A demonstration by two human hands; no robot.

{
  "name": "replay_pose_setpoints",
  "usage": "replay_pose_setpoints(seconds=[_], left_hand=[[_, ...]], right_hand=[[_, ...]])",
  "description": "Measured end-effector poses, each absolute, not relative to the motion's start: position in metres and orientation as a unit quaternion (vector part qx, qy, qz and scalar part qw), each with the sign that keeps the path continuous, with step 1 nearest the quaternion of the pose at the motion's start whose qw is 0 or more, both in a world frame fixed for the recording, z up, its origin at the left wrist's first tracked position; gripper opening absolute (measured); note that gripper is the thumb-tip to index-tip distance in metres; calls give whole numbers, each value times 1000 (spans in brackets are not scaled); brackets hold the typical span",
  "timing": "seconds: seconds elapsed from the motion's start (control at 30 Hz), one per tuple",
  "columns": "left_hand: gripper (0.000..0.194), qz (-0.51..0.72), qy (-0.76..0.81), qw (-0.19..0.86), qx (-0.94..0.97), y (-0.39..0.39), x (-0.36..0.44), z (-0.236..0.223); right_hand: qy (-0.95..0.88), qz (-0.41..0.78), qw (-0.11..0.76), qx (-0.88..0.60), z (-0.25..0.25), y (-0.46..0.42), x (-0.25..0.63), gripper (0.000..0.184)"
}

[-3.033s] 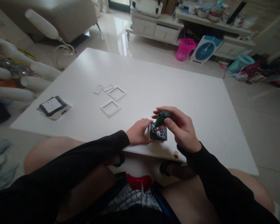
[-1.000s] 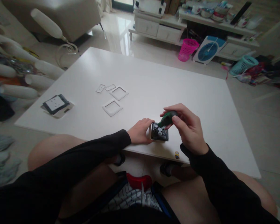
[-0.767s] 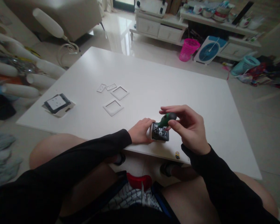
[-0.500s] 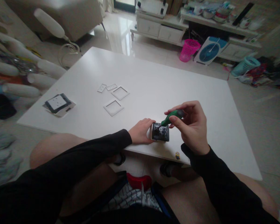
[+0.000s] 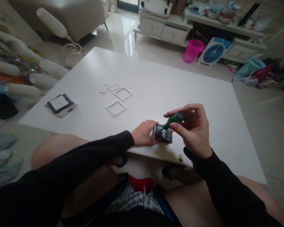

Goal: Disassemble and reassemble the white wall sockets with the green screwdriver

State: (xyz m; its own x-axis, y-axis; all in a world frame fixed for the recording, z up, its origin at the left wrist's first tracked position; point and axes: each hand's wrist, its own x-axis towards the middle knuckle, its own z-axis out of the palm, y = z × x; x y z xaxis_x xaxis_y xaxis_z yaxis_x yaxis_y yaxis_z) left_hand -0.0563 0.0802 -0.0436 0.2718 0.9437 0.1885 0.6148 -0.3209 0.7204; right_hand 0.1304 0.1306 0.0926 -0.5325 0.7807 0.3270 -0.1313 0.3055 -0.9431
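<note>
My left hand (image 5: 145,132) grips the left side of a square wall socket (image 5: 163,136) at the table's near edge. The socket's dark inner face with pale metal parts points up. My right hand (image 5: 191,127) holds a screwdriver (image 5: 174,119) by its green and black handle, between thumb and fingers. The screwdriver leans, its shaft reaching down to the left part of the socket; the exact contact of the tip is too small to tell. Two white square frames (image 5: 116,109) and two small white cover plates (image 5: 114,87) lie further left on the table.
Another socket (image 5: 59,103) rests on a white piece at the white table's (image 5: 156,82) left end. A small yellow figure sticker (image 5: 180,158) is at the near edge. Beyond stand a pink basket (image 5: 193,52), a blue and white fan (image 5: 213,53) and a low cabinet (image 5: 161,30).
My right hand's fingers have shifted on the screwdriver handle, and its tilt has varied over the socket. My left hand keeps its grip. The whole view has drifted slightly.
</note>
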Motion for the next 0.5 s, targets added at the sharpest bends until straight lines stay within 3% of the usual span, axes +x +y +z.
replay_pose_setpoints(seconds=[0.27, 0.5], left_hand=[[69, 315, 514, 261, 754, 81, -57, -47], [71, 313, 515, 261, 754, 81, -56, -46]], right_hand=[[-719, 511, 399, -250, 96, 130, 131, 25], [-700, 544, 397, -237, 96, 129, 132, 34]])
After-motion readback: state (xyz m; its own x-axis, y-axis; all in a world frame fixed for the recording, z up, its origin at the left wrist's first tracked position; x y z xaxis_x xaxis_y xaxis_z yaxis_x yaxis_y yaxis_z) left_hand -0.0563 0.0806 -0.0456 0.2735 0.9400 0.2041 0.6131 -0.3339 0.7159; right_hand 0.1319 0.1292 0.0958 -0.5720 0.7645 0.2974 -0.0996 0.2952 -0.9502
